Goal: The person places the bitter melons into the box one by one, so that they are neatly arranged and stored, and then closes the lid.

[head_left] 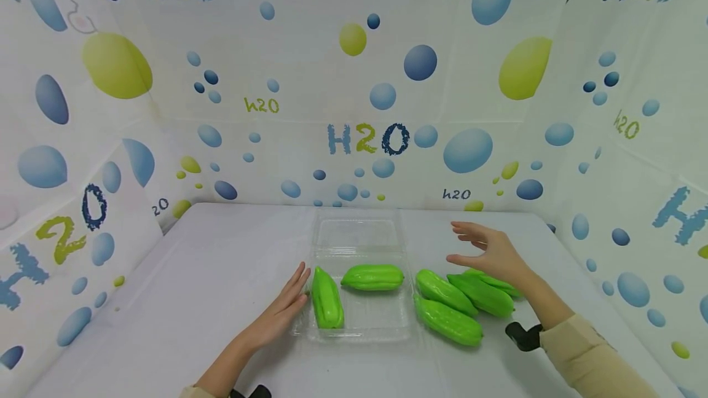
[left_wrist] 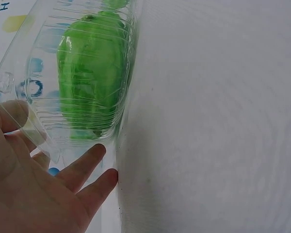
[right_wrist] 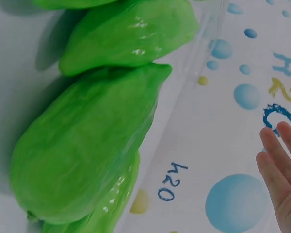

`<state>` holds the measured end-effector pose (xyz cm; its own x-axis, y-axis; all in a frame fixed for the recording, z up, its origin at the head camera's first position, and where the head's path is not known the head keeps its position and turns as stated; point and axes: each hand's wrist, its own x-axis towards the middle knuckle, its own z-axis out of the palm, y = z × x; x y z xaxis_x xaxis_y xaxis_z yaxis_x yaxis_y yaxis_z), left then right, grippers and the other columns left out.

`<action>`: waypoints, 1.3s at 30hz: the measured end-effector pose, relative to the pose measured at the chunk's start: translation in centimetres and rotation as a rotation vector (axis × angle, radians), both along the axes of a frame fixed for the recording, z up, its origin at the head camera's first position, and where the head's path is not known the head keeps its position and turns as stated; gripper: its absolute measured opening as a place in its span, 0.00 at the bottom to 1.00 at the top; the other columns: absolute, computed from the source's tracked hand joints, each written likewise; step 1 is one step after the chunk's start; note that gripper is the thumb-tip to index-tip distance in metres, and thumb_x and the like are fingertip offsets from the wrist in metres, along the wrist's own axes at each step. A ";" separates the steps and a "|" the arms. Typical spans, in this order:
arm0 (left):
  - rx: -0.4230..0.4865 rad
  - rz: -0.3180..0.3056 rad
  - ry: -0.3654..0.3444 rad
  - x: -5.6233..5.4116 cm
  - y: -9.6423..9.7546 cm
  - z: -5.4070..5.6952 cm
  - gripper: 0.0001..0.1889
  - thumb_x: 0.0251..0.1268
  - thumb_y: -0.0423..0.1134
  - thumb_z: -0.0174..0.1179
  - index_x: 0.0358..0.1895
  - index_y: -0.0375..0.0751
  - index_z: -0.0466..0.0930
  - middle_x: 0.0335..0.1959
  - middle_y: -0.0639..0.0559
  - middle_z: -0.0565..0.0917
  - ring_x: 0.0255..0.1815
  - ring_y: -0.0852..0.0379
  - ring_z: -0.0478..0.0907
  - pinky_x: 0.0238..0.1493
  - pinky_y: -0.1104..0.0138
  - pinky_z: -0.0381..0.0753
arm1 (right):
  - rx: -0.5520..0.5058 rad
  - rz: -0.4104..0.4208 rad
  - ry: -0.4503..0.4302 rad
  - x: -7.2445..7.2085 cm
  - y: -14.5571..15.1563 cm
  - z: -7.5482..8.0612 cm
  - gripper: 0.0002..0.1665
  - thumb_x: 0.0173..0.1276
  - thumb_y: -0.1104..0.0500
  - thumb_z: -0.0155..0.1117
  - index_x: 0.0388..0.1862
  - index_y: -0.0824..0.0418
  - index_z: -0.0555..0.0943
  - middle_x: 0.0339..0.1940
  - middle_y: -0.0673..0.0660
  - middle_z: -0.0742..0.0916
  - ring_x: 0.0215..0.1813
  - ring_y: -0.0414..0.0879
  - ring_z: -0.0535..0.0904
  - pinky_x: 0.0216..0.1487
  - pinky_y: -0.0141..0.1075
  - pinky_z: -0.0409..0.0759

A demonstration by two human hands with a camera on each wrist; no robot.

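Note:
A clear plastic clamshell box [head_left: 376, 315] lies with its lid [head_left: 356, 233] folded back behind it. In it are two shiny green elongated vegetables, ridged and pointed at one end: one upright in view [head_left: 327, 300] at the left side, one crosswise [head_left: 373, 277] near the back. My left hand [head_left: 282, 306] is at the box's left wall, fingers extended; in the left wrist view its fingertips [left_wrist: 98, 151] are right by the wall. My right hand [head_left: 492, 253] hovers over the pile to the right, fingers and thumb spread apart, with nothing between them.
Right of the box, several more of the green vegetables [head_left: 448, 321] lie heaped together on the white table [head_left: 221, 263]. A white curtain [head_left: 310, 66] printed with blue and green drops stands behind and at both sides.

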<state>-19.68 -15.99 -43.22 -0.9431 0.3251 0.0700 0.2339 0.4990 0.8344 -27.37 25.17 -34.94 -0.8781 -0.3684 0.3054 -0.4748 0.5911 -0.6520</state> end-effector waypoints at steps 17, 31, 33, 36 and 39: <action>-0.001 0.008 0.005 0.0 0.1 -0.3 0.27 0.75 0.41 0.35 0.72 0.40 0.43 0.74 0.46 0.36 0.72 0.44 0.32 0.65 0.46 0.37 | -0.010 -0.008 0.037 0.7 2.6 -0.6 0.38 0.52 0.57 0.73 0.63 0.60 0.70 0.56 0.62 0.78 0.55 0.56 0.75 0.54 0.48 0.71; -0.002 0.002 0.007 0.1 0.2 0.0 0.27 0.75 0.40 0.36 0.72 0.40 0.43 0.74 0.46 0.37 0.72 0.44 0.32 0.65 0.46 0.37 | 0.026 -0.047 0.050 1.7 3.1 0.1 0.36 0.52 0.63 0.71 0.60 0.68 0.70 0.54 0.68 0.78 0.53 0.62 0.75 0.53 0.52 0.70; 0.004 0.002 0.015 0.1 0.1 -0.1 0.27 0.75 0.40 0.36 0.72 0.40 0.43 0.74 0.46 0.37 0.72 0.44 0.32 0.65 0.46 0.37 | 0.026 -0.052 0.047 1.4 3.4 -0.1 0.36 0.53 0.61 0.72 0.61 0.66 0.70 0.54 0.66 0.79 0.53 0.60 0.75 0.53 0.52 0.70; 0.003 0.004 0.024 0.1 0.1 -0.1 0.27 0.75 0.39 0.36 0.72 0.39 0.43 0.74 0.45 0.37 0.72 0.43 0.32 0.65 0.46 0.37 | 0.020 -0.052 0.043 0.6 4.2 -0.9 0.36 0.53 0.58 0.72 0.61 0.63 0.71 0.55 0.64 0.79 0.54 0.59 0.75 0.54 0.51 0.70; 0.000 0.001 0.024 0.0 0.2 -0.2 0.27 0.75 0.39 0.36 0.72 0.39 0.43 0.74 0.45 0.37 0.72 0.43 0.32 0.65 0.45 0.37 | 0.019 -0.057 0.037 0.5 4.8 -1.2 0.37 0.53 0.55 0.72 0.62 0.61 0.71 0.55 0.63 0.79 0.54 0.57 0.75 0.55 0.50 0.69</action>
<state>-19.67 -15.81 -43.39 -0.9414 0.3241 0.0931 0.2537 0.4990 0.8286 -26.86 29.95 -36.13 -0.8859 -0.3244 0.3315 -0.4637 0.6302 -0.6227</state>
